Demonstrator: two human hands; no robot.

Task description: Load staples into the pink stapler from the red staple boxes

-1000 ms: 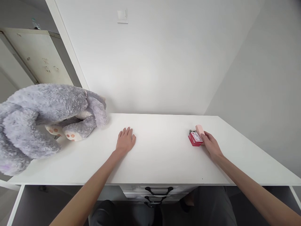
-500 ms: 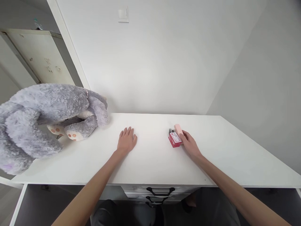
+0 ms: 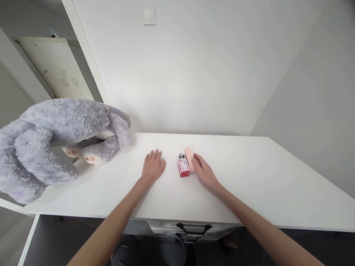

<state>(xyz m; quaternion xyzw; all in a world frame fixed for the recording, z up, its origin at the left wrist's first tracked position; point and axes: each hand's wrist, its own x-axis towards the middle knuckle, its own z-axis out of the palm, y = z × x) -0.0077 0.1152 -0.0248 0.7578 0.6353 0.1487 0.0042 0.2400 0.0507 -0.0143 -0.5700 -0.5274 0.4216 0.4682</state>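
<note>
The right hand (image 3: 204, 173) has its grip loosely curled against the near-right side of a pink bar (image 3: 189, 157); whether the fingers are clasping it or only bearing on it, I cannot tell. The bar lies at the hand's 10 o'clock. At its 9 o'clock, just beside the bar, is a small stack of red-and-white boxes (image 3: 183, 166), with small dark and silvery pieces (image 3: 181, 156) at the stack's 12 o'clock end.

What has just changed is the place of this cluster: hand, bar, boxes and small pieces have all travelled together towards 9 o'clock over the white worktop (image 3: 235, 159), and more of the bar's face now shows. The gap to the left hand (image 3: 152, 167) is therefore much smaller. That hand's grip is released, palm down on the surface at the boxes' 9 o'clock, and it has hardly moved.

Farther out, at the left hand's 10 o'clock, sits a large grey plush toy (image 3: 66, 120). Black drawer handles (image 3: 194, 232) show at the boxes' 6 o'clock.

The upper box carries a white label with dark and red print, too small to read; no brand can be made out.
</note>
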